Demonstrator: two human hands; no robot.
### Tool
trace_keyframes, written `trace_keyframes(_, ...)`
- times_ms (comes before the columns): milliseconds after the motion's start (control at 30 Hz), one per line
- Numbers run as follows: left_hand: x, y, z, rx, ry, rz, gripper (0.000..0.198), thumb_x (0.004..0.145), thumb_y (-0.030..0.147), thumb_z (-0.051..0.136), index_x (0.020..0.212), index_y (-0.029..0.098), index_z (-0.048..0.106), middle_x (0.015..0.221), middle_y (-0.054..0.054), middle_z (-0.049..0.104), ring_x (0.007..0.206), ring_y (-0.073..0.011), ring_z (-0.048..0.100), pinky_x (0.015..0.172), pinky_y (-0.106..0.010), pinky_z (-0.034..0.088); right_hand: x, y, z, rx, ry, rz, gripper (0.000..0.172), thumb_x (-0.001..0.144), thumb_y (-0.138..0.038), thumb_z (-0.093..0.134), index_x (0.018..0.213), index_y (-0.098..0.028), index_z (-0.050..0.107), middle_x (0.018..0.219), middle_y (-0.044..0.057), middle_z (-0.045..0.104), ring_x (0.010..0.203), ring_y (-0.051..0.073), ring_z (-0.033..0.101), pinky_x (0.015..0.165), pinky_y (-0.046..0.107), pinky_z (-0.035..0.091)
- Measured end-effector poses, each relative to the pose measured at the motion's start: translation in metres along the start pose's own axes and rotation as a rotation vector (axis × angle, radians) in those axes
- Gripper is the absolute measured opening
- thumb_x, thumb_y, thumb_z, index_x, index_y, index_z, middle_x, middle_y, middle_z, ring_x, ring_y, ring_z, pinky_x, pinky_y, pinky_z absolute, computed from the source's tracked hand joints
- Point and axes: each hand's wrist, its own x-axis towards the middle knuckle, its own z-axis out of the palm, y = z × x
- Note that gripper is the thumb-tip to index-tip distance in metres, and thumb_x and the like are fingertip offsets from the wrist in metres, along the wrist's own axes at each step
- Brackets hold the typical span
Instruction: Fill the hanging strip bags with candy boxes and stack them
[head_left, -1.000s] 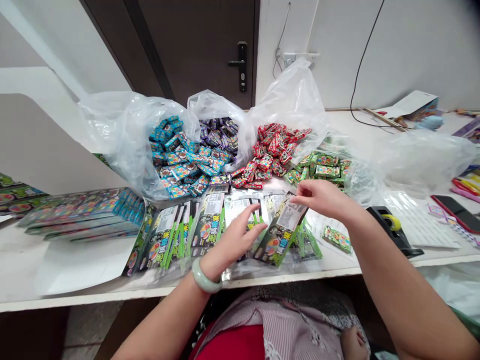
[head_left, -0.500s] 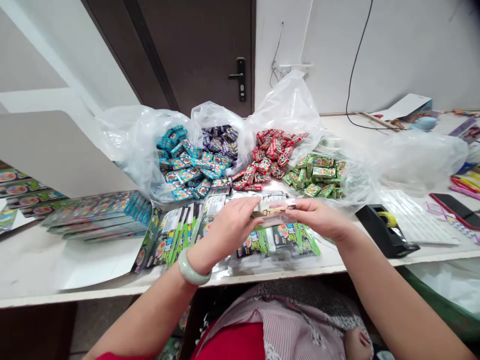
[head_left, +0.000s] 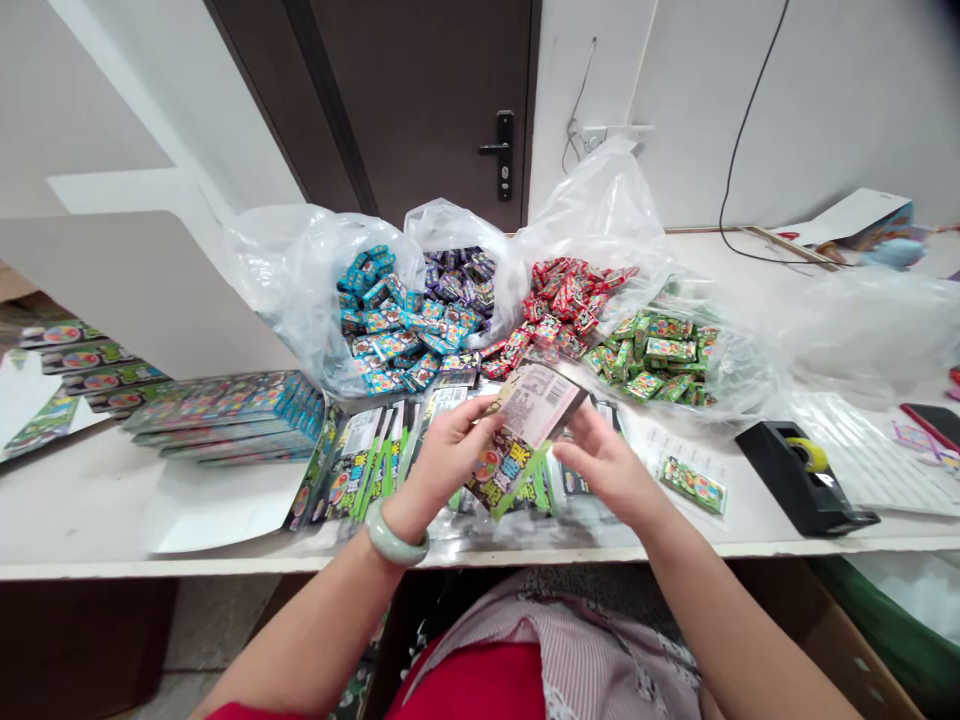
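Pinching left hand (head_left: pixel 450 450): thumb and fingers are closed on the left side of a printed pouch (head_left: pixel 529 400), a pale green bangle (head_left: pixel 396 535) round my wrist.
Printed pouch: up it is, tilted, over the middle of the tabletop (head_left: pixel 82 525) toward the front edge, barcode panel up top, bright lettering on black and green below.
Right hand (head_left: pixel 604 465): fingers spread and open, right beside the pouch's right edge; whether a fingertip touches it, I can't tell.
Flat pouches (head_left: pixel 349 470): a whole overlapping row of them, lying along the front edge, some right beneath my hands.
Small packs: what a line-up toward the back edge, blue ones (head_left: pixel 394 340) on the left, purple (head_left: pixel 469 280) just behind, red (head_left: pixel 570 295) in the middle, green (head_left: pixel 667 350) to the right, spilling from clear plastic bags (head_left: pixel 600 205).
Left end: stacked packs (head_left: pixel 225 410) with blue ends, a big pale cardboard flap (head_left: pixel 142 290) standing behind them.
Tape dispenser (head_left: pixel 802 485): black, yellow roll aboard, near the front edge on the right.
Lone green pack (head_left: pixel 694 485): lying flat between my right hand and that dispenser.
Phone (head_left: pixel 934 425): over by the right edge, partly out of view.
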Motion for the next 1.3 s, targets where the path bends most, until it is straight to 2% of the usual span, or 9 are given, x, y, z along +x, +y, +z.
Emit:
trace_keyframes(67, 0.000, -0.002, 0.006, -0.218, -0.057, -0.124, 0.024, 0.079, 0.037, 0.065, 0.092, 0.017, 0.071, 0.088, -0.004, 0.072, 0.080, -0.0195, 0.065, 0.075, -0.030, 0.052, 0.001, 0.008, 0.009, 0.176, -0.149, 0.122, 0.043, 0.080, -0.046, 0.067, 0.117, -0.024, 0.061, 0.116, 0.007, 0.068, 0.114, 0.024, 0.060, 0.098, 0.043, 0.048)
trace_keyframes(200, -0.001, -0.012, 0.016, -0.652, -0.150, -0.367, 0.035, 0.073, 0.044, 0.072, 0.089, 0.014, 0.068, 0.080, -0.006, 0.071, 0.069, -0.0164, 0.064, 0.069, -0.030, 0.052, 0.010, 0.019, 0.012, 0.322, -0.062, 0.271, 0.034, 0.073, -0.046, 0.074, 0.094, -0.020, 0.066, 0.092, 0.004, 0.073, 0.082, 0.020, 0.067, 0.072, 0.034, 0.055)
trace_keyframes(333, -0.015, -0.026, 0.015, -0.545, -0.199, -0.402, 0.033, 0.072, 0.039, 0.075, 0.094, 0.015, 0.067, 0.084, -0.004, 0.071, 0.069, -0.0141, 0.063, 0.068, -0.028, 0.052, 0.012, 0.026, 0.007, 0.356, 0.070, 0.320, 0.036, 0.070, -0.046, 0.075, 0.091, -0.020, 0.064, 0.089, 0.003, 0.072, 0.077, 0.018, 0.066, 0.068, 0.031, 0.054)
trace_keyframes(467, -0.034, -0.039, 0.015, -0.513, -0.039, -0.391, 0.031, 0.073, 0.038, 0.075, 0.092, 0.015, 0.065, 0.086, -0.004, 0.071, 0.074, -0.0148, 0.064, 0.071, -0.027, 0.052, 0.007, 0.030, 0.008, 0.254, -0.147, 0.359, 0.031, 0.070, -0.040, 0.075, 0.090, -0.021, 0.060, 0.086, 0.002, 0.070, 0.075, 0.017, 0.065, 0.064, 0.029, 0.052)
trace_keyframes(667, -0.034, -0.040, 0.015, -0.717, -0.027, -0.460, 0.039, 0.075, 0.038, 0.075, 0.104, 0.016, 0.062, 0.092, -0.004, 0.071, 0.077, -0.0143, 0.066, 0.072, -0.025, 0.053, -0.010, 0.041, 0.014, 0.178, -0.260, 0.403, 0.026, 0.069, -0.036, 0.074, 0.075, -0.021, 0.053, 0.068, -0.003, 0.062, 0.060, 0.012, 0.058, 0.056, 0.025, 0.046)
trace_keyframes(833, -0.018, -0.037, 0.009, -0.700, 0.164, -0.339, 0.032, 0.076, 0.033, 0.071, 0.100, 0.017, 0.057, 0.089, -0.001, 0.068, 0.072, -0.0102, 0.063, 0.067, -0.021, 0.050, -0.028, 0.048, 0.016, 0.214, -0.439, 0.425, 0.023, 0.073, -0.033, 0.071, 0.087, -0.023, 0.056, 0.084, 0.000, 0.066, 0.082, 0.018, 0.064, 0.076, 0.034, 0.052)
trace_keyframes(967, -0.030, -0.041, 0.015, -0.706, 0.101, -0.317, 0.040, 0.077, 0.030, 0.071, 0.112, 0.021, 0.054, 0.091, 0.000, 0.064, 0.077, -0.0102, 0.061, 0.070, -0.021, 0.050, -0.029, 0.037, 0.003, 0.229, -0.255, 0.362, 0.055, 0.071, -0.028, 0.074, 0.119, -0.028, 0.046, 0.103, 0.004, 0.065, 0.094, 0.019, 0.065, 0.085, 0.038, 0.052)
trace_keyframes(1067, -0.046, -0.045, 0.021, -0.648, -0.029, -0.310, 0.057, 0.081, 0.029, 0.069, 0.133, 0.028, 0.045, 0.090, 0.001, 0.060, 0.073, -0.0093, 0.059, 0.066, -0.020, 0.049, -0.029, 0.028, -0.004, 0.136, -0.053, 0.295, 0.071, 0.076, -0.030, 0.072, 0.134, -0.029, 0.031, 0.097, 0.002, 0.063, 0.079, 0.016, 0.065, 0.077, 0.035, 0.053)
trace_keyframes(1300, -0.063, -0.047, 0.007, -0.444, -0.170, -0.250, 0.042, 0.080, 0.027, 0.071, 0.120, 0.024, 0.059, 0.104, -0.004, 0.066, 0.090, -0.0150, 0.063, 0.081, -0.027, 0.052, -0.048, 0.030, 0.001, -0.018, -0.127, 0.189, 0.034, 0.088, -0.031, 0.058, 0.120, -0.027, 0.048, 0.099, 0.003, 0.063, 0.080, 0.016, 0.063, 0.073, 0.033, 0.052)
